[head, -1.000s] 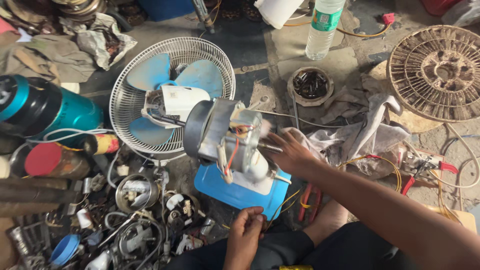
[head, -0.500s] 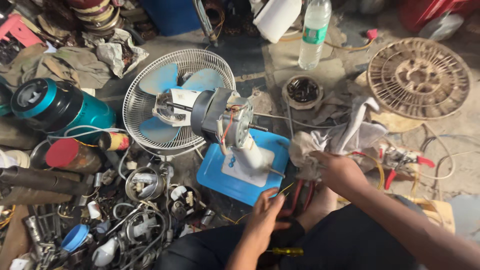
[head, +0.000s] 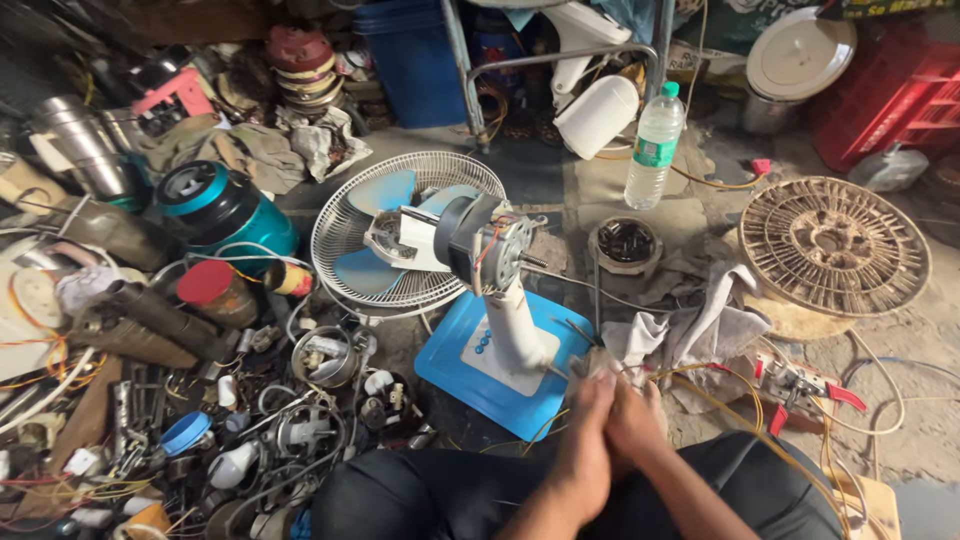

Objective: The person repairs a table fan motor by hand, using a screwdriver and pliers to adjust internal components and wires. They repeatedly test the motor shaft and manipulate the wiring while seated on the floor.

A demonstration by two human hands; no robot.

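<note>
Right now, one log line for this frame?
left hand: pressed against right hand, grip unclear | at: grey rag | beside: table fan on blue base, rear motor exposed

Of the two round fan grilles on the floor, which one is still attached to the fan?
The white wire grille left of the motor, with the blue blades behind it. The other grille, brownish and dusty, lies flat and alone at the right.

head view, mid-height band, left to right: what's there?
Teal cylindrical appliance → red-capped can → fan grille with blue blades → exposed fan motor → small round dish of parts → grey rag → round wicker-like grille.
</note>
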